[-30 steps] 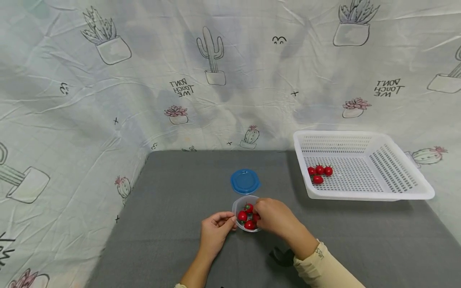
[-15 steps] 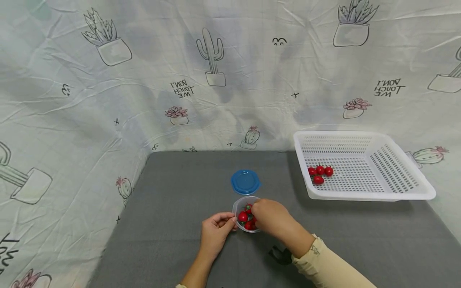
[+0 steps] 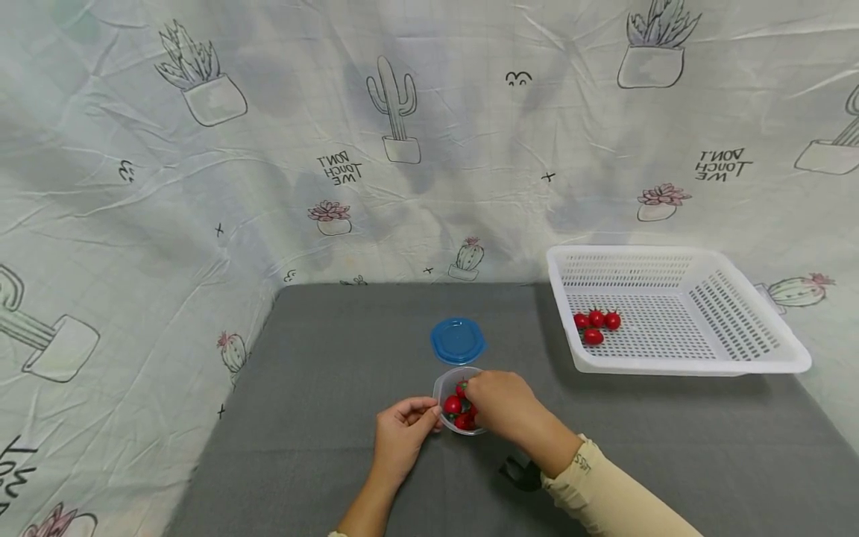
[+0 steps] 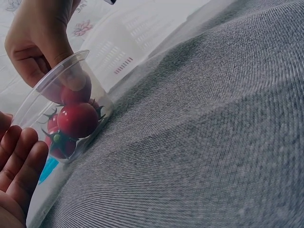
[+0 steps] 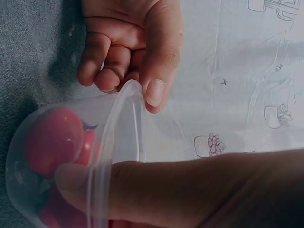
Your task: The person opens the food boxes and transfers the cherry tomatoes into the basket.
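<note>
A small clear plastic tub (image 3: 440, 384) stands on the grey cloth with several red cherry tomatoes (image 3: 452, 405) inside. My left hand (image 3: 403, 436) pinches its rim from the left; in the right wrist view the thumb (image 5: 155, 92) lies over the lip and the fingers are outside. My right hand (image 3: 506, 406) reaches into the tub from the right. In the left wrist view its fingers are around one cherry tomato (image 4: 76, 97), above another tomato (image 4: 78, 120) with green stem leaves. The right hand hides part of the tub in the head view.
Behind the tub lies a blue lid (image 3: 458, 340). A white perforated basket (image 3: 678, 364) stands at the back right, with several cherry tomatoes (image 3: 596, 318) in its left corner. A patterned curtain (image 3: 429, 149) hangs behind the grey cloth (image 3: 322, 388).
My right hand has shifted slightly left inside the tub, covering more of the tomatoes. The left hand stays at the rim, and the basket tomatoes are unmoved.
</note>
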`<state>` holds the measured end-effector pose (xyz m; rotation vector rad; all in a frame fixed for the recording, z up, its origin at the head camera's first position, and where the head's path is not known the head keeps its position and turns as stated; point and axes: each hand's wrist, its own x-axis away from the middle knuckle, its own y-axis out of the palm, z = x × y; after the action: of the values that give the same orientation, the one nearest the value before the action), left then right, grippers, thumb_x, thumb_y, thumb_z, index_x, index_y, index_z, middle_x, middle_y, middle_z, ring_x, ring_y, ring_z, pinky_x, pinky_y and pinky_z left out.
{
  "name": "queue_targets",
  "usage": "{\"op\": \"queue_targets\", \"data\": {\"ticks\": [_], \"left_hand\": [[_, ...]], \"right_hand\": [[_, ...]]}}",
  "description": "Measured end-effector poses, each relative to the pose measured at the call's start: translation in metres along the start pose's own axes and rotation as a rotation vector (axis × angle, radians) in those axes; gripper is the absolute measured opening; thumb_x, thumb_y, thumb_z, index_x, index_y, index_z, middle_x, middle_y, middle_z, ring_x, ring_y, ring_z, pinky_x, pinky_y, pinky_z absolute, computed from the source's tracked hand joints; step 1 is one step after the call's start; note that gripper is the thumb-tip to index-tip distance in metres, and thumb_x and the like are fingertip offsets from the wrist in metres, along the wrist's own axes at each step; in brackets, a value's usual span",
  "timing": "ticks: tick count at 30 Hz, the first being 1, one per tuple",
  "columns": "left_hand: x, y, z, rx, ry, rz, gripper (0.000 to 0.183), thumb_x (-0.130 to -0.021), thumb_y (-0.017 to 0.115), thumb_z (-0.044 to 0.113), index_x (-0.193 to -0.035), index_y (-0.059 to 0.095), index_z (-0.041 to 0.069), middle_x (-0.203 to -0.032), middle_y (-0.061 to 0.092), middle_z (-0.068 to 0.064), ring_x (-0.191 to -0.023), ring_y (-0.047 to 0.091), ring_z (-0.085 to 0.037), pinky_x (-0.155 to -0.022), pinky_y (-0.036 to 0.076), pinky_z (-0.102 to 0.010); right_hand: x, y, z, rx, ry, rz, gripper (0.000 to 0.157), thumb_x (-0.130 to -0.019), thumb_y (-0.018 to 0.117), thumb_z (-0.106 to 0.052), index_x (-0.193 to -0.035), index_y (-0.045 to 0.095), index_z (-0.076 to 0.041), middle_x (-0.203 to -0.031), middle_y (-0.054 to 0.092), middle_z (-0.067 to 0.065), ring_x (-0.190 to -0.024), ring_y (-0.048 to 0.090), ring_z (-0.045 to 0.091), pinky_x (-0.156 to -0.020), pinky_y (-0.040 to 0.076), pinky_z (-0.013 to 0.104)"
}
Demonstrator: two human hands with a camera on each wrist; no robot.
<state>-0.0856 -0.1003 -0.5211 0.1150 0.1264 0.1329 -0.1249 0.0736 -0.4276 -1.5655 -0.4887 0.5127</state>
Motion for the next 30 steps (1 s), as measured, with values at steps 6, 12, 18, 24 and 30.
{"op": "queue_targets", "data": {"ticks": [6,12,18,24,30], "left_hand": [[0.002,0.0,-0.002,-0.008,0.004,0.001,0.015,-0.083,0.077,0.003,-0.091,0.072,-0.008,-0.075,0.071,-0.021,-0.06,0.068,-0.015,-0.058,0.061,-0.032],[0.003,0.001,-0.001,0.001,0.021,0.013,0.015,-0.083,0.077,0.003,-0.091,0.072,-0.007,-0.076,0.071,-0.02,-0.06,0.068,-0.014,-0.058,0.061,-0.032],[0.004,0.001,-0.003,-0.008,0.029,0.017,0.014,-0.083,0.078,0.004,-0.09,0.072,-0.007,-0.076,0.071,-0.021,-0.059,0.068,-0.013,-0.057,0.061,-0.031],[0.003,0.001,-0.005,-0.006,0.035,0.018,0.015,-0.082,0.078,0.004,-0.091,0.072,-0.007,-0.076,0.071,-0.022,-0.06,0.068,-0.013,-0.057,0.061,-0.03],[0.003,0.002,-0.005,-0.006,0.033,0.016,0.015,-0.083,0.078,0.004,-0.091,0.072,-0.008,-0.076,0.071,-0.021,-0.06,0.068,-0.013,-0.058,0.061,-0.03]], "right_hand": [[0.003,0.004,0.005,-0.072,-0.016,0.014,0.033,-0.071,0.082,-0.012,-0.057,0.053,-0.017,-0.056,0.044,-0.005,-0.053,0.037,0.01,-0.045,0.036,0.029],[0.003,0.009,0.012,-0.135,-0.07,0.048,0.035,-0.07,0.079,-0.01,-0.054,0.049,-0.019,-0.055,0.039,-0.008,-0.053,0.035,0.009,-0.047,0.032,0.025],[0.002,0.014,0.019,-0.152,-0.157,0.089,0.031,-0.07,0.079,-0.01,-0.056,0.052,-0.018,-0.056,0.04,-0.01,-0.055,0.038,0.007,-0.095,0.053,0.046],[0.004,0.019,0.026,-0.231,-0.211,0.143,0.012,-0.073,0.081,-0.012,-0.073,0.069,-0.014,-0.068,0.059,-0.008,-0.067,0.052,0.007,-0.105,0.045,0.058],[0.008,0.025,0.033,-0.288,-0.263,0.259,0.017,-0.076,0.081,-0.015,-0.091,0.075,-0.01,-0.084,0.07,-0.003,-0.083,0.063,0.011,-0.107,0.044,0.056]]}}
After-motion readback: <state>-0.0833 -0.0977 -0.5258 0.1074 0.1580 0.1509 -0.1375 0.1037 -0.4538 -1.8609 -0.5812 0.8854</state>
